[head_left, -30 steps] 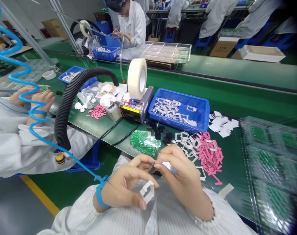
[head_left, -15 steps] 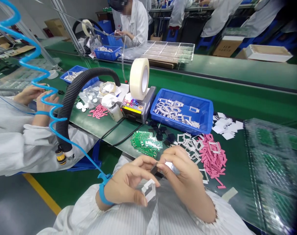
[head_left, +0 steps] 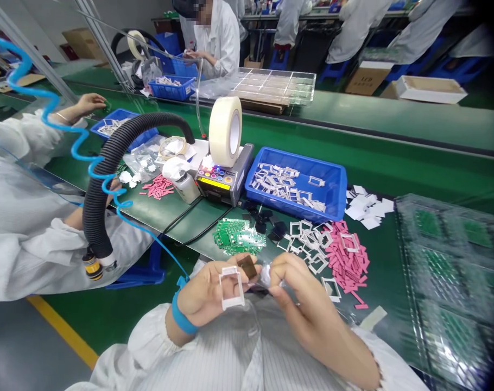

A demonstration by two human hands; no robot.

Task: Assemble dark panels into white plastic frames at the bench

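Note:
My left hand (head_left: 206, 290) wears a blue wrist strap (head_left: 182, 310) and holds two parts. A white plastic frame (head_left: 232, 289) faces me, open in the middle, near my left thumb. A small dark square panel (head_left: 247, 267) sticks out at the fingertips of the same hand. My right hand (head_left: 302, 290) is pinched closed on a crumpled whitish wad (head_left: 266, 275), just right of the panel; its material is unclear. In front lie green circuit boards (head_left: 236, 236), dark squares (head_left: 276, 228), loose white frames (head_left: 310, 239) and pink strips (head_left: 347, 258).
A blue bin (head_left: 298, 182) holds more white frames. Left of it stand a tape dispenser (head_left: 218, 184), a bottle (head_left: 185, 184) and a black hose (head_left: 96, 201). White sheets (head_left: 367, 206) and a clear tray (head_left: 442, 266) lie right. A co-worker's hand (head_left: 90, 103) reaches out at left.
The dark panel has turned its flat side up in my left hand, and the white frame now faces me. My right hand has drawn apart from the panel. The co-worker's hand has reached forward.

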